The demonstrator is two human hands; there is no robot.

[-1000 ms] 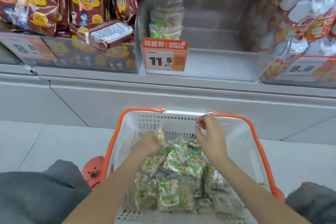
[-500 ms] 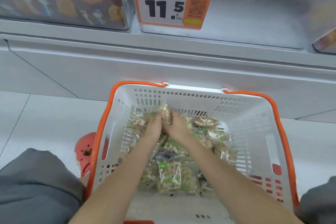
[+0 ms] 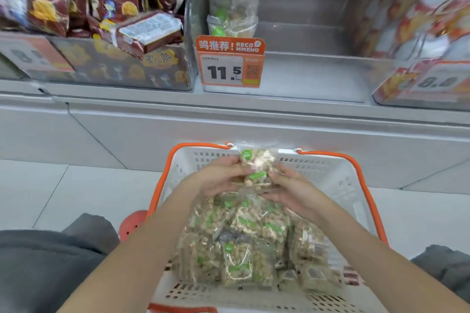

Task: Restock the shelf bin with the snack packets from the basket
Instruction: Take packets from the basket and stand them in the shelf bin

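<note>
A white basket (image 3: 338, 180) with orange rim sits on the floor, holding several clear snack packets (image 3: 244, 241) with green labels. Above its far side, my left hand (image 3: 218, 176) and my right hand (image 3: 292, 188) together hold a small bunch of these packets (image 3: 258, 168), fingers curled round them from both sides. The clear shelf bin (image 3: 305, 76) stands straight ahead with an orange 11.5 price tag (image 3: 230, 63). A few of the same packets (image 3: 232, 12) stand stacked at its back left; most of its floor is bare.
A bin of dark red snack bags (image 3: 101, 2) stands left of the clear bin, and a bin of white and orange bags (image 3: 432, 20) stands on the right. A grey shelf ledge (image 3: 229, 114) runs below them. My grey-clad knees (image 3: 45, 267) flank the basket.
Both hands met low in the basket, gathered packets, then lifted them above the basket's far rim. The view tilted down, then back up to the bins.
</note>
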